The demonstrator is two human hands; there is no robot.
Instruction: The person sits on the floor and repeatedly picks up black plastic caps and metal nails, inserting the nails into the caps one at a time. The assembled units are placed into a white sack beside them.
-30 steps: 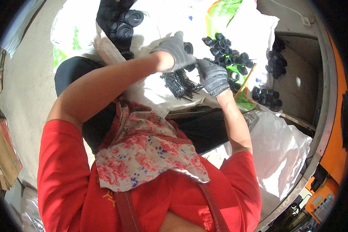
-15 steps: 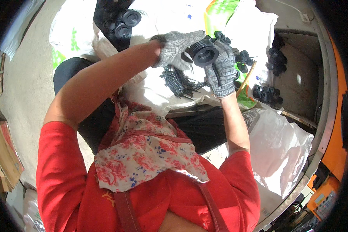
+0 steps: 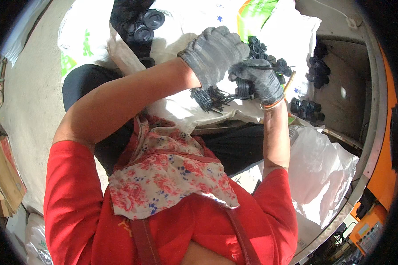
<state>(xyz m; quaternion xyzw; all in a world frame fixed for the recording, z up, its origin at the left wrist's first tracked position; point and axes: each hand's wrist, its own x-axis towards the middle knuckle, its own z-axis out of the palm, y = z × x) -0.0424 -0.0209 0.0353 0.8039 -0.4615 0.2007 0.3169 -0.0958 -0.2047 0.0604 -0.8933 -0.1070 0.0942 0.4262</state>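
Together, hands (image 3: pixel 241 70) hold black ribbed part (image 3: pixel 243 87) upright.

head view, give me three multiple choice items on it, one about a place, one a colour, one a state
1. Where does the pile of dark nails lie?
A. on the white sack
B. on the bare floor
C. in the cardboard box

2. What colour are the gloves on both hands?
A. yellow
B. grey
C. white

3. How does the right hand stand to the black ribbed part?
A. closed round it
B. flat on the floor, far from it
C. hidden from view

Answers: 1 A, the nails rest on the white sack below the hands. 2 B, the left hand and the right both wear grey knit gloves. 3 A, its fingers wrap the part.
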